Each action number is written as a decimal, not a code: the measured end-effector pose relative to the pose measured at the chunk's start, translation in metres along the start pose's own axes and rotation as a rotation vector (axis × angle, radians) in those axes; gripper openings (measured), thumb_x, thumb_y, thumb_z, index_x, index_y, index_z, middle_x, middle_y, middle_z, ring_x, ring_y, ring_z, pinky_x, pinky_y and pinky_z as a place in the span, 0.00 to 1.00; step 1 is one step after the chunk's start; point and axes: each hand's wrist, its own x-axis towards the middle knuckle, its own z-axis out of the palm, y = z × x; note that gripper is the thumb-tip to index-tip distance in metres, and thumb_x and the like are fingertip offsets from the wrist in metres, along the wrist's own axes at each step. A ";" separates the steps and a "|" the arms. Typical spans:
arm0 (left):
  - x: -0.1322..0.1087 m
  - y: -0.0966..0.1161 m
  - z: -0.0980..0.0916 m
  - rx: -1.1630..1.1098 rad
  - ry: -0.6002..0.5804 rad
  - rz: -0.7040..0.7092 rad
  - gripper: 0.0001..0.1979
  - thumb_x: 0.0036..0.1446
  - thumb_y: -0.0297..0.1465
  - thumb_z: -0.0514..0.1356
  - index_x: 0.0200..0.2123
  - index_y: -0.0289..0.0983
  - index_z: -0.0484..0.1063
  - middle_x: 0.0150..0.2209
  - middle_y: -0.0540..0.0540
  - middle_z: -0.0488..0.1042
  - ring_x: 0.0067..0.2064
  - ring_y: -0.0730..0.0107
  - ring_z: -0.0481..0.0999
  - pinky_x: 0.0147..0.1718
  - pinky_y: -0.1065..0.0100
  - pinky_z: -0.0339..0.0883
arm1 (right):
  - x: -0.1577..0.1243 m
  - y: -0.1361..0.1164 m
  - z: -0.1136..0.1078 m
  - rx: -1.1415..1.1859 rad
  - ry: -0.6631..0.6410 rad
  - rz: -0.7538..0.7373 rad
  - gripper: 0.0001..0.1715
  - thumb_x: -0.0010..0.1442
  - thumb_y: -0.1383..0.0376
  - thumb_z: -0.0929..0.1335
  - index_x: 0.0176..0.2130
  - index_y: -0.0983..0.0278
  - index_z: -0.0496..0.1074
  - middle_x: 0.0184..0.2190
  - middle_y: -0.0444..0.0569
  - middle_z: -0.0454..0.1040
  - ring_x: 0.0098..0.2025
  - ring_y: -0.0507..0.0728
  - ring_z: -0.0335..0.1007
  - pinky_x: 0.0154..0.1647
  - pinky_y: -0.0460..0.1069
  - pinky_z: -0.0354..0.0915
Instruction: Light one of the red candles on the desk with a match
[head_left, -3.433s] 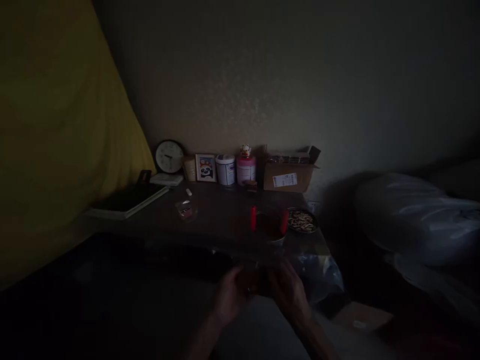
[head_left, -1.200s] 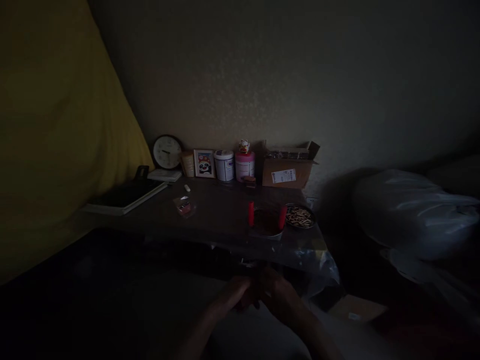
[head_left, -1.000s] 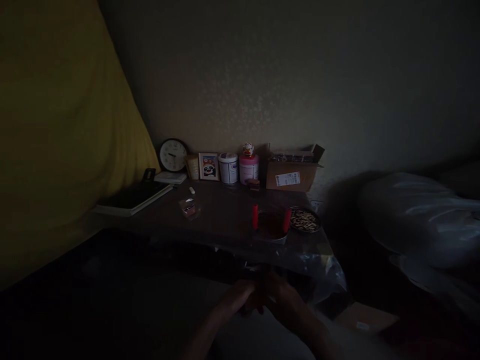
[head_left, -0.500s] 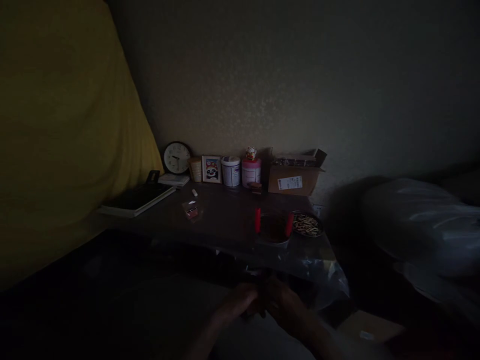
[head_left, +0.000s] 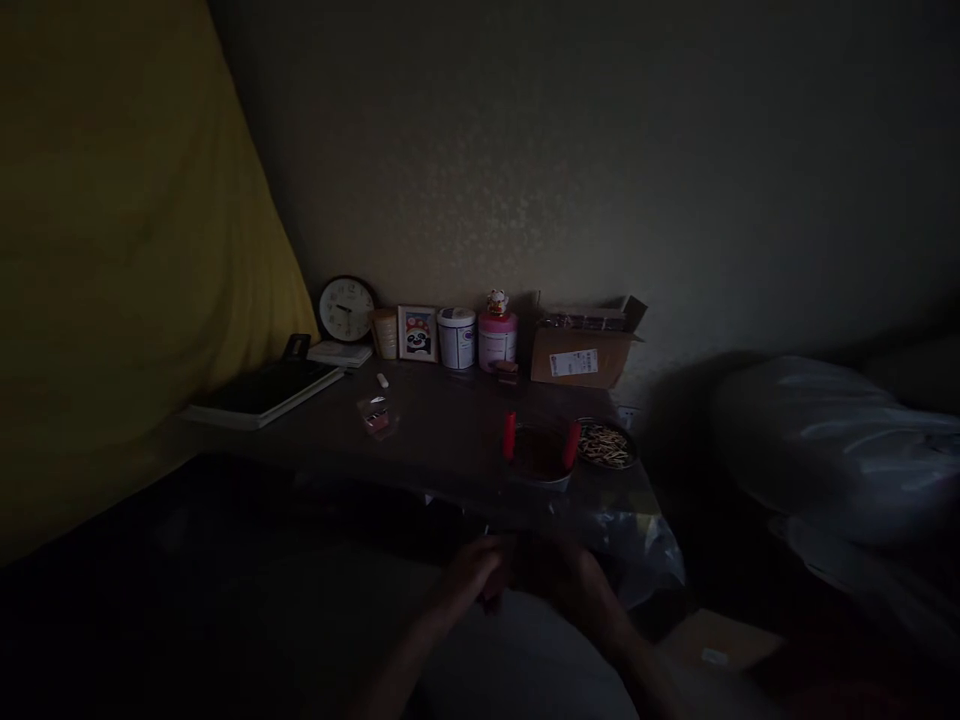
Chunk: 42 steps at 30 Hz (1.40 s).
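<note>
Dark table [head_left: 442,440] as landmark; yellow cloth [head_left: 112,250] left of it; pale bag [head_left: 832,440] right of it; cardboard box [head_left: 581,352] at its back edge; clock [head_left: 346,309] back left; bowl with red handles [head_left: 541,452] near front edge; left hand [head_left: 474,575] and right hand [head_left: 574,580] below front edge, fingertips meeting around small dark object [head_left: 514,570], too dim to tell grip or what it is.

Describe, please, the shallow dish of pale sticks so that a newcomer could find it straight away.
Start at the dark tabletop against the wall and go to its right front corner. There, right of the round bowl with two red handles, sits the shallow dark dish of pale sticks; nothing else on the table holds a heap of thin pale sticks.
</note>
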 end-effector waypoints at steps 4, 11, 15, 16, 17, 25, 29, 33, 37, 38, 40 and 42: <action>-0.005 0.017 0.000 -0.099 0.051 0.021 0.27 0.45 0.41 0.55 0.48 0.34 0.68 0.24 0.48 0.72 0.20 0.74 0.66 0.17 0.74 0.54 | 0.001 -0.012 -0.010 0.269 0.109 0.041 0.15 0.56 0.59 0.63 0.38 0.65 0.73 0.37 0.52 0.75 0.40 0.58 0.70 0.41 0.50 0.64; -0.012 0.026 0.002 -0.138 0.211 0.121 0.24 0.44 0.39 0.56 0.44 0.33 0.71 0.37 0.44 0.76 0.38 0.65 0.73 0.31 0.72 0.62 | 0.000 -0.019 0.003 0.504 0.095 0.116 0.15 0.53 0.56 0.67 0.33 0.65 0.73 0.32 0.50 0.75 0.37 0.58 0.71 0.37 0.48 0.65; -0.017 0.033 0.002 -0.109 0.238 0.147 0.21 0.47 0.38 0.54 0.44 0.37 0.71 0.41 0.45 0.75 0.42 0.64 0.72 0.34 0.71 0.63 | -0.001 -0.028 0.013 0.637 0.081 0.168 0.16 0.53 0.54 0.67 0.34 0.66 0.72 0.31 0.50 0.75 0.35 0.58 0.72 0.35 0.48 0.66; -0.019 0.035 0.002 -0.108 0.248 0.157 0.20 0.48 0.38 0.54 0.44 0.37 0.71 0.41 0.46 0.75 0.43 0.64 0.72 0.34 0.71 0.63 | -0.001 -0.030 0.015 0.672 0.081 0.172 0.17 0.52 0.54 0.68 0.34 0.66 0.72 0.32 0.50 0.75 0.36 0.58 0.72 0.35 0.48 0.67; -0.020 0.036 0.002 -0.110 0.258 0.171 0.20 0.48 0.38 0.54 0.43 0.38 0.71 0.40 0.46 0.75 0.43 0.64 0.72 0.35 0.71 0.63 | -0.002 -0.030 0.017 0.694 0.085 0.171 0.17 0.52 0.54 0.68 0.35 0.66 0.72 0.32 0.51 0.76 0.37 0.59 0.72 0.36 0.49 0.67; -0.022 0.037 0.002 -0.101 0.266 0.256 0.19 0.49 0.36 0.54 0.45 0.37 0.70 0.44 0.46 0.73 0.47 0.64 0.70 0.43 0.69 0.63 | 0.001 -0.031 0.020 0.718 0.139 0.146 0.16 0.51 0.54 0.70 0.34 0.65 0.72 0.31 0.47 0.75 0.35 0.56 0.72 0.36 0.46 0.67; -0.019 0.035 0.000 -0.086 0.267 0.279 0.20 0.49 0.36 0.53 0.45 0.37 0.70 0.46 0.46 0.73 0.49 0.64 0.69 0.46 0.69 0.62 | 0.001 -0.035 0.017 0.675 0.147 0.111 0.16 0.52 0.54 0.69 0.34 0.65 0.70 0.31 0.48 0.75 0.35 0.56 0.71 0.36 0.46 0.66; -0.013 0.031 -0.003 -0.072 0.247 0.284 0.22 0.48 0.36 0.53 0.47 0.36 0.69 0.44 0.45 0.74 0.46 0.63 0.70 0.44 0.67 0.63 | -0.001 -0.038 0.016 0.579 0.154 0.067 0.16 0.54 0.54 0.66 0.34 0.66 0.69 0.30 0.48 0.73 0.35 0.56 0.70 0.35 0.46 0.66; -0.009 0.026 -0.002 -0.092 0.261 0.269 0.21 0.48 0.36 0.53 0.45 0.36 0.70 0.39 0.45 0.75 0.42 0.64 0.72 0.39 0.69 0.64 | -0.002 -0.040 0.018 0.424 0.171 0.030 0.14 0.56 0.56 0.65 0.33 0.65 0.68 0.29 0.48 0.72 0.33 0.55 0.69 0.33 0.46 0.65; -0.008 0.025 -0.002 -0.090 0.270 0.267 0.20 0.47 0.36 0.53 0.44 0.36 0.70 0.37 0.46 0.75 0.41 0.64 0.72 0.37 0.69 0.65 | -0.003 -0.042 0.019 0.375 0.171 0.016 0.14 0.56 0.56 0.64 0.33 0.65 0.67 0.29 0.48 0.72 0.32 0.55 0.69 0.32 0.46 0.64; -0.007 0.024 -0.002 -0.081 0.290 0.256 0.19 0.46 0.35 0.52 0.42 0.36 0.70 0.35 0.46 0.74 0.39 0.65 0.72 0.34 0.70 0.64 | -0.005 -0.046 0.021 0.291 0.153 -0.024 0.12 0.58 0.58 0.63 0.31 0.64 0.67 0.28 0.48 0.71 0.32 0.55 0.69 0.32 0.45 0.64; -0.007 0.023 -0.002 -0.075 0.294 0.252 0.19 0.46 0.35 0.51 0.41 0.36 0.69 0.34 0.46 0.74 0.37 0.65 0.72 0.33 0.69 0.64 | -0.007 -0.050 0.025 0.235 0.133 -0.096 0.09 0.58 0.61 0.63 0.31 0.64 0.66 0.29 0.48 0.71 0.32 0.54 0.68 0.32 0.45 0.63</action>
